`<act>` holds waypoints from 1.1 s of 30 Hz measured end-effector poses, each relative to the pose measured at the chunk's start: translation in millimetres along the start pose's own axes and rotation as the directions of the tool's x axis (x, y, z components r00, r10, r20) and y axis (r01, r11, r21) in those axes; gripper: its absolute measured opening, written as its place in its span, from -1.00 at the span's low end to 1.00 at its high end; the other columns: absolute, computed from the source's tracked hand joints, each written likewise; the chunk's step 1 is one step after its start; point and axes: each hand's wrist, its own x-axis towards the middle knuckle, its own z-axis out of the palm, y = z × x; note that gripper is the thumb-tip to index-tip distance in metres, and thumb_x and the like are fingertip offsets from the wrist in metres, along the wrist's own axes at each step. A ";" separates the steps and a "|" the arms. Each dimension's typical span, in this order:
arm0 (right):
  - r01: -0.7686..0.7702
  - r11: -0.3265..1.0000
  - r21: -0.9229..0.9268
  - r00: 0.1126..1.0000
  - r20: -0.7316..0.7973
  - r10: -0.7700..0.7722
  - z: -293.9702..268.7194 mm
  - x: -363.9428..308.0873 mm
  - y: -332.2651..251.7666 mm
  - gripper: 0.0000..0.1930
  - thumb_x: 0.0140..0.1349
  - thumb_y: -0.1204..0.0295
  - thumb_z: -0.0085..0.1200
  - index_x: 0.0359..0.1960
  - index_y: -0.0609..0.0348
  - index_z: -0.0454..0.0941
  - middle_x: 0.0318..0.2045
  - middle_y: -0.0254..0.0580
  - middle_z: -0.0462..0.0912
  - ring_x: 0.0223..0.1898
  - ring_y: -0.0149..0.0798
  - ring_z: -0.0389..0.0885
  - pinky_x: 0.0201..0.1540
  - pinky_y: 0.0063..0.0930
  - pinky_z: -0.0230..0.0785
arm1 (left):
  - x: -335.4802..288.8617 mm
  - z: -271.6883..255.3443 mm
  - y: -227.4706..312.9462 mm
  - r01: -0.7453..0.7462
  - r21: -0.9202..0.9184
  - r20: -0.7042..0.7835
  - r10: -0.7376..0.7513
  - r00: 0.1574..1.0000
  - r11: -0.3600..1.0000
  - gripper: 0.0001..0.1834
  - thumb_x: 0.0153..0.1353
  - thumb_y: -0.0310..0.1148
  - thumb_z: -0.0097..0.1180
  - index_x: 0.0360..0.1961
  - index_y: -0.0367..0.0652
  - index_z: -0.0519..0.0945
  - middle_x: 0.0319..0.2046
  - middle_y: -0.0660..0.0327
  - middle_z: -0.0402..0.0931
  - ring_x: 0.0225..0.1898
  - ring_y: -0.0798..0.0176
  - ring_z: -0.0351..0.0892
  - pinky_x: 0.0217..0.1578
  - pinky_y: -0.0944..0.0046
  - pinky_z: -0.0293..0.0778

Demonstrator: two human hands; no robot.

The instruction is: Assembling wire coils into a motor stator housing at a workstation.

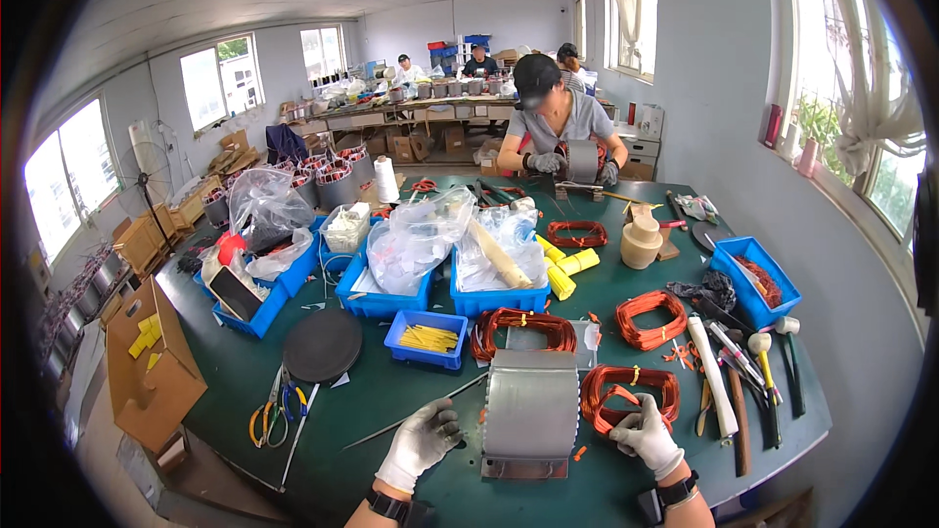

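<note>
Hands (423, 445) (649, 438) gloved; left empty; right grasping copper coil (606, 378).

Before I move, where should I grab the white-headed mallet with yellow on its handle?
Probably by the dark lower end of its handle, reaching with your right hand from the near side: the yellow mallet lies handle toward you, white head away, with a second, dark-handled mallet close on its right.

From head height, one wide fisheye view faces down and forward across the green table (377, 386).
</note>
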 end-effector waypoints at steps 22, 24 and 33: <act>0.059 0.997 -0.050 0.996 -0.064 -0.062 3.0 -2.5 -2.4 -0.25 0.13 0.57 0.29 0.28 0.27 0.07 -0.49 -0.21 0.57 -0.59 -0.46 0.50 -0.62 -0.60 0.30 | -29.0 2.9 10.9 -0.115 0.154 -0.136 0.137 0.981 0.981 -0.70 0.34 -0.30 0.12 0.01 -0.22 0.50 -0.19 0.12 0.53 -0.21 0.19 0.54 -0.08 0.13 0.56; 0.064 0.997 -0.046 0.997 -0.049 -0.066 0.9 -1.0 -0.8 -0.23 0.12 0.57 0.29 0.29 0.29 0.05 -0.49 -0.21 0.57 -0.60 -0.46 0.49 -0.63 -0.60 0.28 | -29.8 2.3 18.3 -0.101 0.116 -0.163 0.120 0.979 0.988 -0.71 0.34 -0.29 0.12 0.00 -0.21 0.52 -0.19 0.13 0.56 -0.19 0.18 0.56 -0.07 0.11 0.56; 0.073 0.997 0.001 0.996 -0.049 -0.073 1.9 -4.0 0.6 -0.18 0.11 0.57 0.28 0.33 0.30 0.00 -0.45 -0.20 0.53 -0.60 -0.45 0.48 -0.63 -0.58 0.28 | -19.6 -11.2 22.1 -0.129 0.144 -0.096 0.143 0.985 0.981 -0.71 0.37 -0.27 0.08 0.00 -0.20 0.55 -0.17 0.15 0.61 -0.13 0.16 0.61 0.02 0.02 0.57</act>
